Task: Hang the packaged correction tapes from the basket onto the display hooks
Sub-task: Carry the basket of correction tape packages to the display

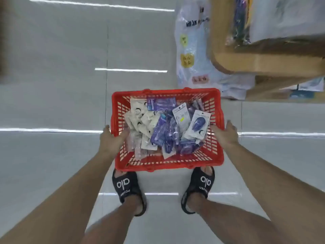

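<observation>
A red lattice-walled basket (167, 165) holds white packets (140, 111) toward its left side and purple-blue ones (161, 132) toward its right. The floor (52, 50) is pale grey tile; the sandals (127, 188) are black with white lettering.

Both black sandals, the left sandal (127, 188) at seven o'clock and the right sandal (202, 184) at five o'clock, are showing big white letters "alo". The yellow and pink stickers on the plastic bag (190, 50) at one o'clock are looking too blurry to read.

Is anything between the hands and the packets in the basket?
Nothing visible. The red plastic basket is open-topped, the packaged correction tapes lie exposed, and the left hand and right hand are at its side rims. No display hooks are in view.
</observation>
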